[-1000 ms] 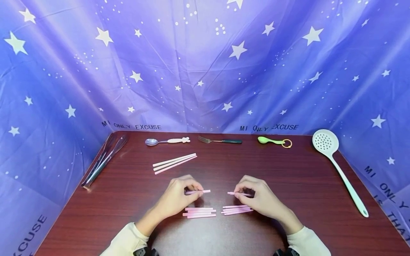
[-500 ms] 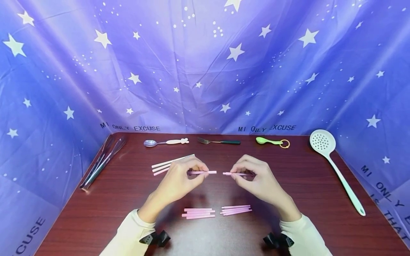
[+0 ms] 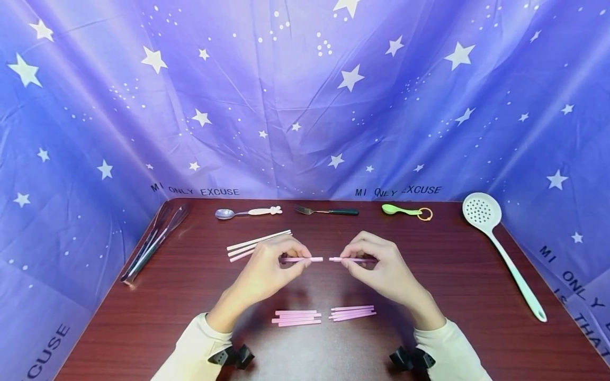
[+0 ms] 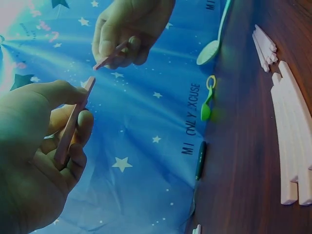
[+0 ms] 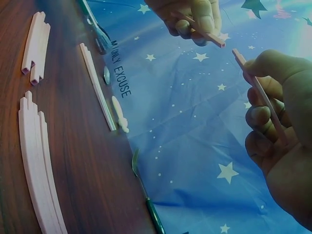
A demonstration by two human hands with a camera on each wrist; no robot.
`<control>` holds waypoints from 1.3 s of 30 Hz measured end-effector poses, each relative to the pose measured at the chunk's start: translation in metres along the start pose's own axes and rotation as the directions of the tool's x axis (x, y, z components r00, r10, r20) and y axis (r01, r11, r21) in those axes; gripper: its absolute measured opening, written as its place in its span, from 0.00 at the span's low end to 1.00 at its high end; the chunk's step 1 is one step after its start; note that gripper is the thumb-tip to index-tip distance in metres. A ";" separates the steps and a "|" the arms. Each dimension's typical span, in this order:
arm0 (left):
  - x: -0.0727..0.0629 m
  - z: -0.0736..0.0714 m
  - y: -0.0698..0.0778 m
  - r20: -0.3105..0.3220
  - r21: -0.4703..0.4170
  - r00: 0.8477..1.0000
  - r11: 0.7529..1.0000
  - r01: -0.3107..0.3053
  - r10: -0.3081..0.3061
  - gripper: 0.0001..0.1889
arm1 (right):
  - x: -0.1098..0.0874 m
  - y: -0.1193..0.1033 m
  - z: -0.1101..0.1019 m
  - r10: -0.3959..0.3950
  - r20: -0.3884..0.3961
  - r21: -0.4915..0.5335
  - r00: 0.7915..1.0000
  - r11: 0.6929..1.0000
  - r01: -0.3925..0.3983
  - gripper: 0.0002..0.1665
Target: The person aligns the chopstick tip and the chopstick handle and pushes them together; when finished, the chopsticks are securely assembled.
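In the head view my left hand [image 3: 267, 270] pinches a pink chopstick section [image 3: 317, 259] between thumb and fingers. Opposite it, my right hand [image 3: 388, 267] pinches another pink chopstick section [image 3: 335, 259], which has a narrow peg at its tip. Both sections are held level above the table, tips facing with a small gap between them. In the right wrist view the left section's end [image 5: 222, 44] looks square. Nearer the body lie two small groups of pink sections, a left one [image 3: 296, 317] and a right one [image 3: 352, 313].
Three longer pink chopsticks [image 3: 243, 248] lie partly behind my left hand. Along the back are a spoon [image 3: 225, 214], a fork [image 3: 329, 211] and a green spoon [image 3: 400, 210]. A whisk [image 3: 154, 241] lies left, a white skimmer [image 3: 507, 259] right. Starry curtains surround the table.
Both hands have risen and moved away from the body with their chopstick sections, from just beyond the two groups. The gap between the two tips has narrowed.
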State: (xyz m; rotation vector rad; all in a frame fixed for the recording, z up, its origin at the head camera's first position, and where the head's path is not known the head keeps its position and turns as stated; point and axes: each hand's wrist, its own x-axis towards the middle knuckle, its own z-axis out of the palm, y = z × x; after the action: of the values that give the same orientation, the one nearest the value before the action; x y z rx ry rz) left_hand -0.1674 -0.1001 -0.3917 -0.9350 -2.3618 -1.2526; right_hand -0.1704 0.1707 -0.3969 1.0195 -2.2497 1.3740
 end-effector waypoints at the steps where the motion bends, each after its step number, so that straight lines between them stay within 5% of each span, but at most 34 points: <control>1: 0.000 0.000 0.000 0.003 0.001 1.000 1.000 0.000 0.000 0.02 | 0.000 0.000 0.000 -0.001 0.000 0.000 1.000 1.000 0.001 0.13; 39: -0.002 0.011 -0.003 0.037 -0.004 0.999 1.000 0.000 0.000 0.04 | 0.000 0.001 0.013 -0.035 0.046 -0.098 0.998 0.994 0.040 0.13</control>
State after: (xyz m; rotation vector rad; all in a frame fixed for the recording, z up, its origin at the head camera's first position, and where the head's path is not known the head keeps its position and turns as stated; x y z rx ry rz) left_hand -0.1677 -0.0935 -0.4006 -0.9681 -2.3881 -1.2514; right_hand -0.1702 0.1595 -0.4042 1.0629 -2.2932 1.2231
